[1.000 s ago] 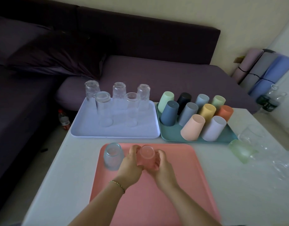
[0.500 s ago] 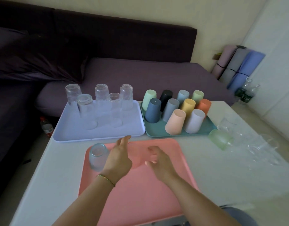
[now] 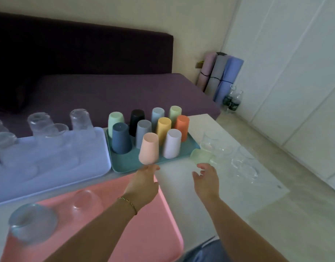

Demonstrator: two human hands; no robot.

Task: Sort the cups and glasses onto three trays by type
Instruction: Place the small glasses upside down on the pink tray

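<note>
On the pink tray [image 3: 153, 222] near me stand two upside-down tinted glasses, a bluish glass [image 3: 31, 223] and a pink glass [image 3: 85, 202]. The lavender tray [image 3: 98, 163] holds several clear tall glasses upside down. The teal tray [image 3: 125, 165] carries several coloured plastic cups upside down. A green tinted glass [image 3: 200, 156] lies on its side on the white table, with several clear glasses [image 3: 238, 159] beside it. My right hand [image 3: 207, 178] is empty, fingers apart, just short of the green glass. My left hand [image 3: 144, 183] is empty over the pink tray's far right corner.
A purple sofa [image 3: 106, 91] runs behind the white table [image 3: 229, 190]. Rolled mats [image 3: 219, 76] and two bottles [image 3: 231, 100] stand on the floor at the far right. The table's right edge drops to the floor.
Both hands let go of the pink glass on the pink tray and moved right toward the green glass. The camera swung right.
</note>
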